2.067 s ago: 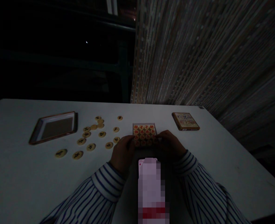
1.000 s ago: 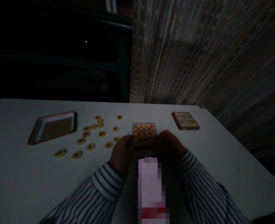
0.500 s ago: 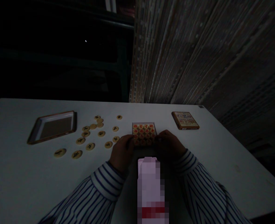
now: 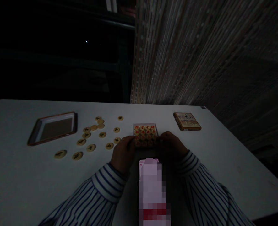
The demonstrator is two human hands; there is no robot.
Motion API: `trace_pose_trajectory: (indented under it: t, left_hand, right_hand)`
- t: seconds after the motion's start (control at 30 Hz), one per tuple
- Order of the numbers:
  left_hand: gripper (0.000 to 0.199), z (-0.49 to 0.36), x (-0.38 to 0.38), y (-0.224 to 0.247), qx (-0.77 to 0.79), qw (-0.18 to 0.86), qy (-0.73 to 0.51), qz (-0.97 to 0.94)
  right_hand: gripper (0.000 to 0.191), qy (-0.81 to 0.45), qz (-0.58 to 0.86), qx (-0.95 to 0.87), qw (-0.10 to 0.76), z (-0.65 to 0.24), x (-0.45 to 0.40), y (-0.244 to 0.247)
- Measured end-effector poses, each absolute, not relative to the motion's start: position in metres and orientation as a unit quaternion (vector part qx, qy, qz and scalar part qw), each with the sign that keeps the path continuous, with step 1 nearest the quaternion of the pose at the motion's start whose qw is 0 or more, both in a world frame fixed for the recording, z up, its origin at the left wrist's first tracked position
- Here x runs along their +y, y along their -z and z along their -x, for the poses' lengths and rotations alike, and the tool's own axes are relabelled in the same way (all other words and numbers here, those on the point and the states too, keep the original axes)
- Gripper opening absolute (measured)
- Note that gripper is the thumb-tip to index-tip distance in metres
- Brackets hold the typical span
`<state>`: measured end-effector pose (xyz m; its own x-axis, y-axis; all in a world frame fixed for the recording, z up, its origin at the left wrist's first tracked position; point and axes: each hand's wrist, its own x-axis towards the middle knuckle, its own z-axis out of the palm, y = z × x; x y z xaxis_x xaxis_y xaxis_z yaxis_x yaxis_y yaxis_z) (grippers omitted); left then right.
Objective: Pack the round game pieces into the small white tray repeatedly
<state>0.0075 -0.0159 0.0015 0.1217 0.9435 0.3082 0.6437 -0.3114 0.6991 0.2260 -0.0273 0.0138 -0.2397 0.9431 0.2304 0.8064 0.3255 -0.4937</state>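
Observation:
A small light-rimmed box (image 4: 144,124) sits on the white table in front of me, filled with rows of round Chinese chess pieces (image 4: 147,132) marked in red. My left hand (image 4: 123,153) is closed at its left side, thumb and fingers against the edge. On the opposite side my right hand (image 4: 172,143) grips the near right corner the same way. Shadow hides parts of the fingers and the box's front edge. Left of the box lie several loose Chinese chess pieces (image 4: 91,147) with dark characters; a few show blank faces.
An open shallow box part (image 4: 36,131) with a brown rim lies at the left of the table (image 4: 23,175). A printed box lid (image 4: 188,121) rests at the right. A lit phone (image 4: 150,179), partly blurred out, lies between my forearms. Behind hangs a striped curtain (image 4: 167,56).

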Motion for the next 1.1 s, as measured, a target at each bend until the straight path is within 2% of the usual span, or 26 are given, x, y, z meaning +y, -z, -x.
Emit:
trace_pose_trajectory:
  t: [0.3,0.6,0.87,1.1]
  left_hand:
    - [0.027,-0.008,-0.016,-0.002,0.548,0.224,-0.370,-0.716]
    - [0.028,-0.008,-0.017,-0.004,0.551,0.216,-0.367,-0.718]
    - [0.033,-0.010,-0.021,-0.006,0.542,0.194,-0.360,-0.734]
    - [0.039,-0.008,-0.020,-0.002,0.518,0.186,-0.351,-0.758]
  right_hand:
    - [0.023,-0.132,0.556,-0.779,0.259,-0.227,-0.029,-0.015]
    - [0.031,-0.108,0.537,-0.788,0.282,-0.232,-0.025,-0.005]
    - [0.047,-0.126,0.530,-0.786,0.294,-0.235,-0.025,0.001]
    - [0.048,-0.135,0.565,-0.761,0.289,-0.232,-0.025,0.005]
